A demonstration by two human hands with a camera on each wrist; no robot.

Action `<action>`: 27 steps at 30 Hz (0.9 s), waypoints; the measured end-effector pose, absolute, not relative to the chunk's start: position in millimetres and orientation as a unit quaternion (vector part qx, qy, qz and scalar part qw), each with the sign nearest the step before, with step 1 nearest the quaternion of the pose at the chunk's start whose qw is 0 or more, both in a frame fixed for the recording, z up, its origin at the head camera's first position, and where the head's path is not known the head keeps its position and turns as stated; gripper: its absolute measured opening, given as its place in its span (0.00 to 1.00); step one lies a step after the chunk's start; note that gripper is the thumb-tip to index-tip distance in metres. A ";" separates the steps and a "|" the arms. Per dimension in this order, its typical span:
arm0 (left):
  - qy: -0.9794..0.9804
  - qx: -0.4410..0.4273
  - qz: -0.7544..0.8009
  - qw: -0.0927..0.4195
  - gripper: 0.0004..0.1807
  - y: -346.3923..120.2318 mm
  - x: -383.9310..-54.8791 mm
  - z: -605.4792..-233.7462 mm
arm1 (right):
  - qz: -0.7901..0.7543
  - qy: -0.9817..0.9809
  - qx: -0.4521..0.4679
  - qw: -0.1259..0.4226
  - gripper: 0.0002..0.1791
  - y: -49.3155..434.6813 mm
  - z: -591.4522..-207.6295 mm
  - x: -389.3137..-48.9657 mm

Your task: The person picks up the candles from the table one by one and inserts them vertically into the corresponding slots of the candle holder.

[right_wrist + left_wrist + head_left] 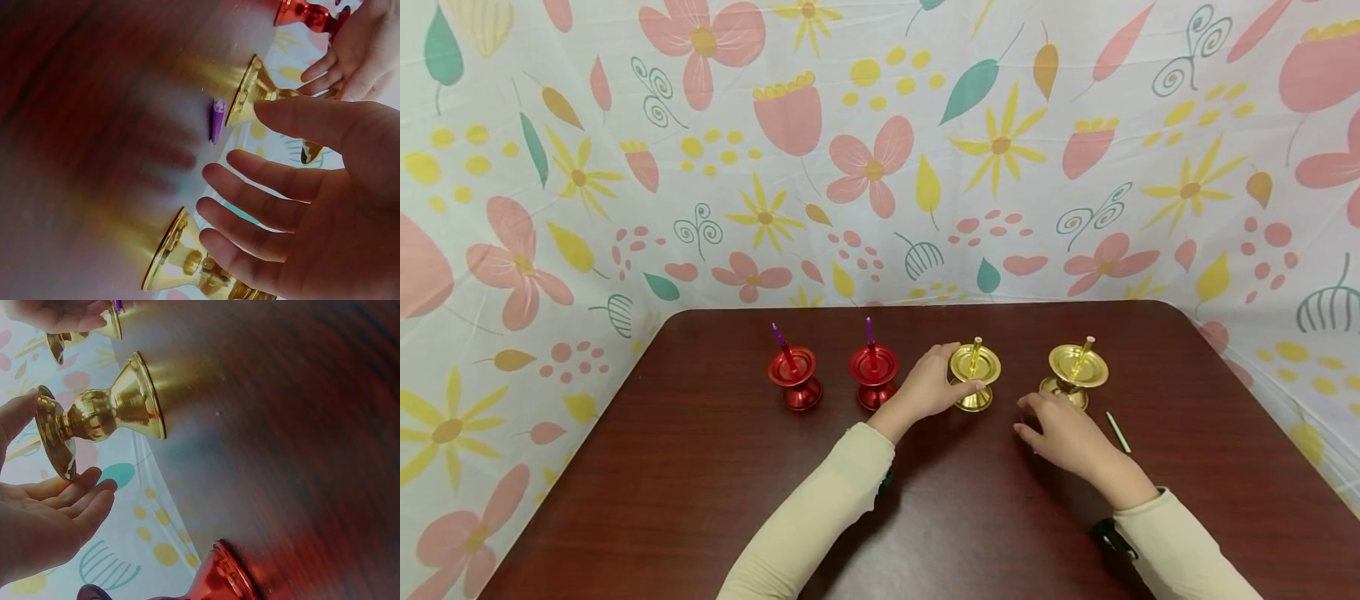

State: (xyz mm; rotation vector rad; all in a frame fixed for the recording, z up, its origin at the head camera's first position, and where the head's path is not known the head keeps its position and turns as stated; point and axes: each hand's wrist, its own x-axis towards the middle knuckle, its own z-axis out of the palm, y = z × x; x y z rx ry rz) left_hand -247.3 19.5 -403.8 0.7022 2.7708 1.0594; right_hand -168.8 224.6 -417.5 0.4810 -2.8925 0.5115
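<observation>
A gold candle holder [973, 398] stands upright on the table, a thin candle rising from its dish. My left hand [931, 382] grips its dish rim between thumb and fingers, as the left wrist view also shows. A second gold candle holder [1078, 367], its slim candle tilted, stands further right. In front of that one my right hand [1067, 433] hovers, fingers spread and holding nothing. A short purple candle [217, 122] lies on the table between the two gold holders in the right wrist view. Right of my right hand lies a pale green candle [1117, 432].
Two red candle holders [792, 368] with purple-tipped candles stand left of my left hand; the nearer one [875, 368] is close to my left wrist. The dark wood table [625, 492] ends at a flower-patterned cloth [872, 208] behind.
</observation>
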 end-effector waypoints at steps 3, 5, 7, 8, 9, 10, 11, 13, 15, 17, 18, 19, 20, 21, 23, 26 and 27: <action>0.909 0.231 0.345 0.046 0.41 19.8 -247.9 -403.7 | 0.157 -0.973 0.159 0.062 0.16 227.5 -418.0 -169.3; 0.909 0.231 0.345 0.046 0.41 19.9 -248.5 -403.5 | 0.149 -0.975 0.158 0.055 0.16 229.6 -418.3 -170.2; 0.909 0.230 0.345 0.045 0.41 19.9 -249.1 -403.3 | 0.144 -0.976 0.157 0.051 0.15 230.7 -418.3 -169.8; 0.909 0.230 0.345 0.044 0.41 19.9 -249.3 -403.2 | 0.142 -0.976 0.157 0.050 0.15 231.2 -418.4 -169.8; 0.909 0.230 0.345 0.044 0.41 19.9 -249.6 -403.3 | 0.140 -0.976 0.157 0.050 0.14 231.5 -418.4 -169.9; 0.909 0.230 0.345 0.043 0.41 19.8 -249.7 -403.2 | 0.139 -0.976 0.158 0.050 0.14 231.7 -418.5 -170.1; 0.909 0.230 0.346 0.043 0.41 19.7 -249.6 -403.1 | 0.138 -0.976 0.159 0.052 0.13 231.7 -418.7 -170.2; 0.909 0.229 0.346 0.044 0.41 19.6 -249.4 -403.2 | 0.137 -0.975 0.163 0.056 0.12 231.8 -419.1 -171.3; 0.908 0.228 0.348 0.045 0.41 19.8 -249.0 -403.4 | 0.135 -0.974 0.169 0.062 0.11 231.5 -419.8 -172.4; 0.908 0.227 0.348 0.047 0.41 20.0 -248.3 -403.4 | 0.131 -0.973 0.174 0.069 0.11 230.7 -420.0 -172.8; 0.908 0.226 0.348 0.048 0.41 20.1 -248.0 -403.4 | 0.128 -0.973 0.177 0.072 0.11 230.4 -420.2 -173.0; 0.909 0.225 0.348 0.049 0.41 20.4 -247.8 -403.6 | 0.124 -0.973 0.179 0.075 0.11 230.0 -420.3 -173.1; 0.909 0.225 0.348 0.050 0.41 20.5 -247.5 -403.6 | 0.121 -0.973 0.179 0.077 0.11 229.2 -420.2 -172.8; 0.909 0.225 0.348 0.051 0.41 20.6 -247.3 -403.6 | 0.118 -0.973 0.180 0.079 0.11 228.6 -420.0 -172.6; 0.909 0.224 0.348 0.053 0.41 20.8 -247.0 -403.3 | 0.112 -0.973 0.182 0.082 0.11 227.6 -419.6 -173.0; 0.909 0.223 0.348 0.054 0.41 21.0 -246.3 -402.5 | 0.110 -0.973 0.185 0.082 0.11 226.1 -418.7 -173.6; 0.909 0.223 0.348 0.053 0.41 21.4 -245.9 -402.2 | 0.110 -0.973 0.186 0.083 0.12 225.9 -418.7 -173.9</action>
